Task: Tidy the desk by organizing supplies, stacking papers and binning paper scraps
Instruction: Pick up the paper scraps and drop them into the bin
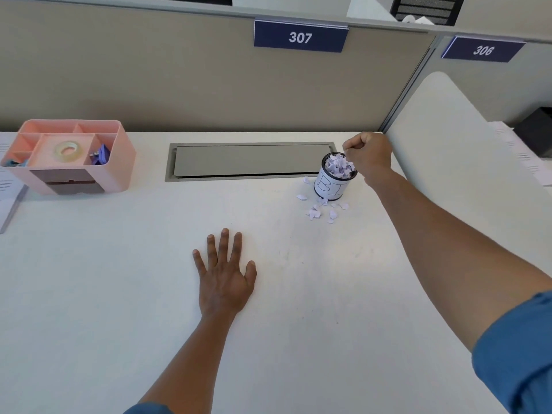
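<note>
The bin (332, 182), a small cylinder wrapped in white paper with hand-drawn letters, stood at the desk's (119, 294) far right, heaped with crumpled pale-lilac scraps (339, 165). More loose scraps (321, 209) lay against its base. Right hand (369, 155) hovered over the rim, fingers curled tight; contents of grip indiscernible. Left hand (224, 276) lay flat, fingers spread, on the smooth matte surface. Pink plastic organizer (71, 156), compartmented, held a tape roll (68, 150).
</note>
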Demonstrator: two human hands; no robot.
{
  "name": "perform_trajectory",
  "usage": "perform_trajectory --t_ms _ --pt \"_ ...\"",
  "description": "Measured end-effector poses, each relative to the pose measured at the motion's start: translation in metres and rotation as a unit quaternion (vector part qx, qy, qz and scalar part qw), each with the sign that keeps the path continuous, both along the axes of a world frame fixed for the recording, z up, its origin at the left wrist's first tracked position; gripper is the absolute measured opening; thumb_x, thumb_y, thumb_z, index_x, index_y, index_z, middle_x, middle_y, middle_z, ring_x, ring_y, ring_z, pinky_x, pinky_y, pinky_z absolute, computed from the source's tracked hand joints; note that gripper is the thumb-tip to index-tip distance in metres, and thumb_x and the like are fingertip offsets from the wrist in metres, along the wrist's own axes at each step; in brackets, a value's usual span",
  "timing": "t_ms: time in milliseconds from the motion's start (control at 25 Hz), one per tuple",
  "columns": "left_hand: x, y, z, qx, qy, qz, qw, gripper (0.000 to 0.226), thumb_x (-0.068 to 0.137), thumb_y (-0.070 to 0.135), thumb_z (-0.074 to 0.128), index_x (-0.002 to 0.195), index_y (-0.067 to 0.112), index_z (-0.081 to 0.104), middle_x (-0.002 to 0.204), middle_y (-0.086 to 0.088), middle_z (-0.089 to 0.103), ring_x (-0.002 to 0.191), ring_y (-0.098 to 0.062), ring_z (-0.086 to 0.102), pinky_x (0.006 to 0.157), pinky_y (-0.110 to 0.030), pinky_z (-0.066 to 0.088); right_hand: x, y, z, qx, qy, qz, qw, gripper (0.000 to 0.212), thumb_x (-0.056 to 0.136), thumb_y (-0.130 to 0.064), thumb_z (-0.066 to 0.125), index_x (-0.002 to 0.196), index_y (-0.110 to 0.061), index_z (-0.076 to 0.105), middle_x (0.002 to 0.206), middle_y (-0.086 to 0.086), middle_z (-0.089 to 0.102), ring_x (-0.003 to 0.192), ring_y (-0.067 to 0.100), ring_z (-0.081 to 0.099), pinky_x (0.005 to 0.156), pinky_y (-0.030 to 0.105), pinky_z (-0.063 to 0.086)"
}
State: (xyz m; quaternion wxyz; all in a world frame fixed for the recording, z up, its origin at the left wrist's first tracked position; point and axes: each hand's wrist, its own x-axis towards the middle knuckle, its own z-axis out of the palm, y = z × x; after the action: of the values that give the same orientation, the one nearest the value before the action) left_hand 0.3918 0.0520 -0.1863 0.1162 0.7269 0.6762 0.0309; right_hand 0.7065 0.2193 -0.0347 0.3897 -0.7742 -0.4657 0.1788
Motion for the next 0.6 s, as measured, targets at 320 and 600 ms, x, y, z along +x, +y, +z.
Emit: perform_trajectory --t_ms 320,600 --pt "0.002 0.007 0.001 0.007 -0.018 -0.004 1.0 0.074 0.093 0.057 0.012 0.161 0.029 0.002 0.169 0.002 -0.004 0.156 -0.029 -0.009 0.123 -0.059 -0.004 0.006 -0.002 -0.003 0.089 -0.009 -0.037 0.995 0.033 0.076 0.008 0.047 0.086 -0.011 0.073 0.082 -0.007 0.07 0.076 -0.001 0.063 0.075 0.008 0.046" --pt "0.002 0.007 0.001 0.0 0.001 -0.003 1.0 0.074 0.093 0.058 0.008 0.161 0.031 -0.004 0.169 0.003 -0.008 0.155 -0.028 -0.012 0.123 -0.059 -0.005 0.006 -0.078 -0.101 -0.002 0.094 -0.197 0.976 0.029 0.082 0.006 0.051 0.089 -0.012 0.073 0.089 0.005 0.074 0.077 0.013 0.062 0.078 0.019 0.05"
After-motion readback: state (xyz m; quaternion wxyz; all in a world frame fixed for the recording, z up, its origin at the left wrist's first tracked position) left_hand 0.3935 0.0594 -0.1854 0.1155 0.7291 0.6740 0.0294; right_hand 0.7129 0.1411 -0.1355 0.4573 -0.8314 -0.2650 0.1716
